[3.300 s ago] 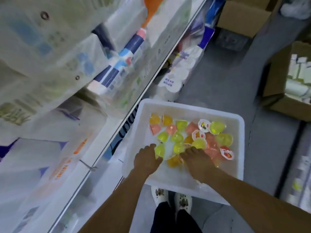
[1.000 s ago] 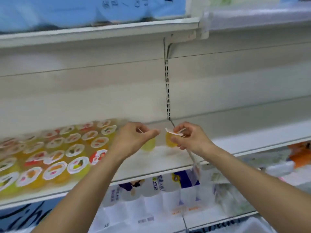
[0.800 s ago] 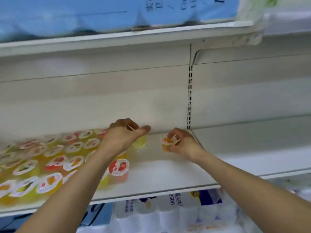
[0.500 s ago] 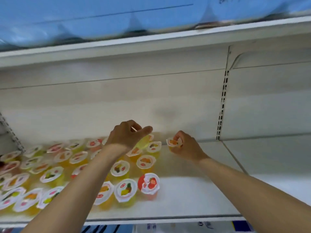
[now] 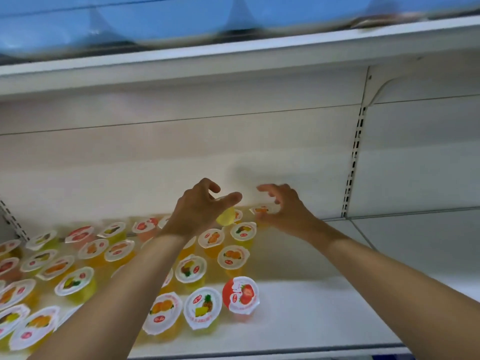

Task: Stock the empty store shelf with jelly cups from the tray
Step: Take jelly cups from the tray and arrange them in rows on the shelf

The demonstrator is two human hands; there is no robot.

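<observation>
**Shelf stock entry: jelly cups, left bay part filled**

Left hand (image 5: pixel 201 207): raised over the back of the shelf, thumb and fingers pinching a small yellow translucent plastic jelly cup (image 5: pixel 226 216), which hangs tilted in the air above the rear row.

Right hand (image 5: pixel 281 207): fingers spread and loosely curved, holding nothing; it hovers just over an orange-labelled jelly cup with a white foil lid (image 5: pixel 262 210), which stands at the back, at the right end of the rear row.

Placed stock (image 5: pixel 197 271): many cups in rough rows, upright, lids up. Bodies yellow, orange or pink, translucent; lids white with fruit pictures, one mostly red with a strawberry (image 5: pixel 241 294).

White metal store shelf (image 5: pixel 324 313): left part covered; the right part and the next bay are bare. Judged about half done for this bay, one cup in hand pending. The tray is not in view.
</observation>
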